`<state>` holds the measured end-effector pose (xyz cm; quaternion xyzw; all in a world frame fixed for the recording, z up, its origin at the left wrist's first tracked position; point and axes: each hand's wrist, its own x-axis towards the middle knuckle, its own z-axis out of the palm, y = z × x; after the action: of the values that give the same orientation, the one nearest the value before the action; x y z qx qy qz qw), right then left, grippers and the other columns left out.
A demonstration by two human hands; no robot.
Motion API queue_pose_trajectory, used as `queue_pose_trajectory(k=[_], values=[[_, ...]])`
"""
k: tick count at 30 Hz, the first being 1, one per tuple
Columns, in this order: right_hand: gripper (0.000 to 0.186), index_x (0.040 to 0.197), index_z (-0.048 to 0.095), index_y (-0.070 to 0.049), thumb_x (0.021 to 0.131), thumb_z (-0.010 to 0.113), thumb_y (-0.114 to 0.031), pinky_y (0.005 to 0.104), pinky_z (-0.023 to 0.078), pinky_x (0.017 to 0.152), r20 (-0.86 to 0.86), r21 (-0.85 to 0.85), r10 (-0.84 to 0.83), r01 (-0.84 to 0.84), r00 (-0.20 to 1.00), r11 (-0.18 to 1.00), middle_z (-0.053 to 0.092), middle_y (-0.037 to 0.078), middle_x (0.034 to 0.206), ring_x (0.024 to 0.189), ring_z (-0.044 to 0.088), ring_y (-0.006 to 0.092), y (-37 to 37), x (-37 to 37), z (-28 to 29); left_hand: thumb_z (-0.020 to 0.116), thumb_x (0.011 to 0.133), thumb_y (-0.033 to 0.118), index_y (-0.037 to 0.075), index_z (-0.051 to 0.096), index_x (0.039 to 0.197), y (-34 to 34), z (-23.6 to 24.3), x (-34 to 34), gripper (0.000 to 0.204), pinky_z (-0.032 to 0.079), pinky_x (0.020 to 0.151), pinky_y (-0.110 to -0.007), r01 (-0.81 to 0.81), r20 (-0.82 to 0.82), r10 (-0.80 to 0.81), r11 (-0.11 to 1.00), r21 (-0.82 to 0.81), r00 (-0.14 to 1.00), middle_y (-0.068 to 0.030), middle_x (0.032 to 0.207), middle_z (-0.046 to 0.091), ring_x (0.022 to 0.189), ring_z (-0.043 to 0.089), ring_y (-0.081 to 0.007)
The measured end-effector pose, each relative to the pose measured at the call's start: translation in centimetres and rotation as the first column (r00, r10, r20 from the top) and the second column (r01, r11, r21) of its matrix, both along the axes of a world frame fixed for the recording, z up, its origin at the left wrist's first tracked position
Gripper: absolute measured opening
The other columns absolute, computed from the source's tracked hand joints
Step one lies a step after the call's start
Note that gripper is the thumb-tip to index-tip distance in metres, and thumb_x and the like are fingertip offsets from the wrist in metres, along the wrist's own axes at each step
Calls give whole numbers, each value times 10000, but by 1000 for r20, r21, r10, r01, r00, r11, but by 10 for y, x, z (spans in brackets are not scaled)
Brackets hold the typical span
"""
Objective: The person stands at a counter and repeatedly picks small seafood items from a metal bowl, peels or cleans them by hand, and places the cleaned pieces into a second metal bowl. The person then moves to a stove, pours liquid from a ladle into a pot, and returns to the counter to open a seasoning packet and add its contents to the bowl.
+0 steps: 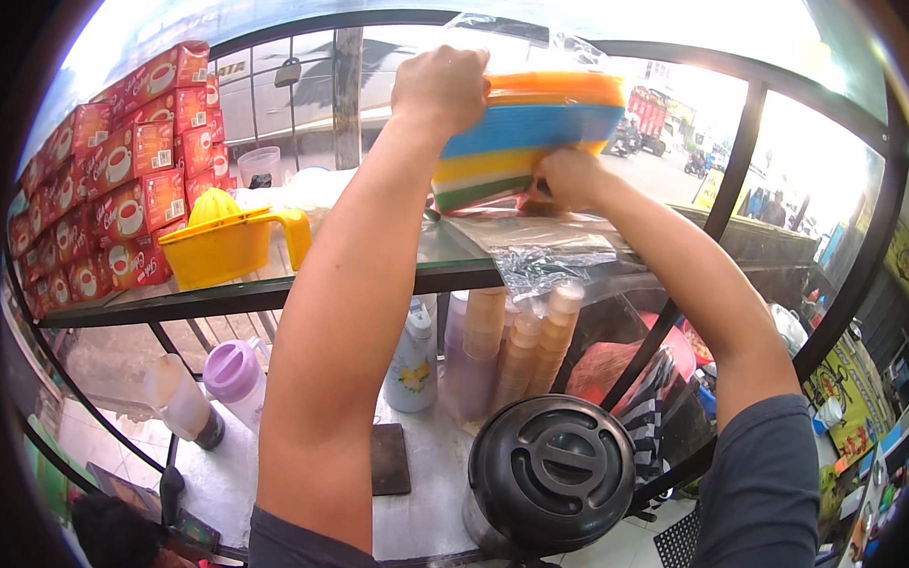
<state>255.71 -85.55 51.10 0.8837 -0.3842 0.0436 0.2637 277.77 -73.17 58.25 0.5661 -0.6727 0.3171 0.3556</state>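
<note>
A thick pack of coloured layers [530, 136], orange, blue, yellow, green and red, is held up over the far end of the glass shelf. Clear plastic shows around its top; what the layers are I cannot make out. My left hand [439, 88] is closed in a fist at the pack's upper left edge. Against the lower right side, my right hand [575, 178] grips with bent fingers, some hidden by the pack. Below it, a clear plastic packet [556, 253] lies on the glass shelf [431, 251] and hangs over the front edge.
Red boxes [128, 162] are piled at the left, behind a yellow citrus juicer [215, 251]. On the lower counter stand a purple-lidded jug [236, 372], a flask [412, 363], stacked cups [553, 338] and a black-lidded container [551, 468]. Dark frame bars [744, 154] rise at the right.
</note>
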Motion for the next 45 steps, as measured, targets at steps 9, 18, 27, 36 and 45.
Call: queue_pose_trajectory(k=[9,18,27,36,45], values=[[218,931,771,-84,884,718,-290,444,583,792,490,-202,-177,309,854,929,748,162,912,849,728,339,102,9,34,634,936,244,107,700,1034,-4,-7,7,180,573,805,-458,-8,1,9,999,-42,1000,-137,933,748,919,727,-332],[517,1158,668,-25,752,876,-267,435,557,890,477,1,-37,42,878,999,692,199,1157,1054,682,367,58,-21,-11,656,944,287,110,705,1027,-3,-12,-4,201,571,800,-452,3,-4,-3,1000,3,1000,-130,914,751,909,728,-326],[367,1149,708,-100,789,771,-143,444,580,836,57,-27,-228,230,972,973,734,156,1041,1000,710,343,40,-4,0,653,925,279,129,696,966,-3,-13,2,161,564,788,-473,-18,-72,15,999,-30,997,-104,909,749,900,724,-319],[159,975,734,-69,845,671,-136,443,548,807,583,-356,96,148,807,923,710,131,979,934,682,360,208,-66,36,668,880,303,123,689,933,-13,-15,6,188,565,781,-447,8,-72,-11,999,-43,997,-113,865,744,883,719,-338],[216,1016,721,0,829,659,89,288,534,659,839,-458,464,-92,284,884,662,74,895,821,672,144,274,-128,-51,784,793,93,58,686,1243,72,-51,2,463,506,1048,-397,741,-272,-689,628,239,672,-125,1191,717,1127,672,-220]])
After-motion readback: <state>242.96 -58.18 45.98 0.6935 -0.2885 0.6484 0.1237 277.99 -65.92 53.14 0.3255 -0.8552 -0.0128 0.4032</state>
